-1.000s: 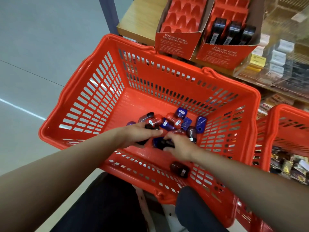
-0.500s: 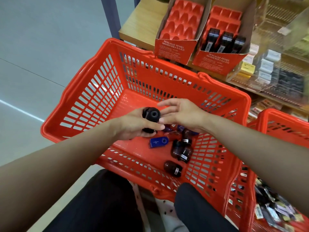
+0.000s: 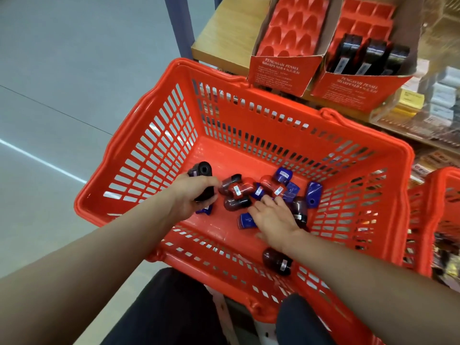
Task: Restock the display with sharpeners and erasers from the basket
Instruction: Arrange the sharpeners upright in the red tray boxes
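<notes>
- The left hand (image 3: 193, 195) is curled round a black barrel-shaped plastic sharpener (image 3: 201, 179), gripping it just above the floor of the orange plastic slatted shopping basket (image 3: 159, 135), near the basket's left wall.
- The right hand (image 3: 272, 215) reaches down into the loose pile of blue, red and dark sharpeners (image 3: 263, 189) on the basket floor; its fingers are bent among them, and whether they have closed on one cannot be told.
- A dark maroon sharpener (image 3: 277, 261) lies apart from the pile, against the basket's near wall under the right forearm.
- On the wooden shelf (image 3: 219, 28) behind the basket stand two red cardboard display boxes: the left box (image 3: 286, 68) shows bare moulded pockets, and the right box (image 3: 358, 88) holds three black sharpeners (image 3: 368, 56) in its front row.
</notes>
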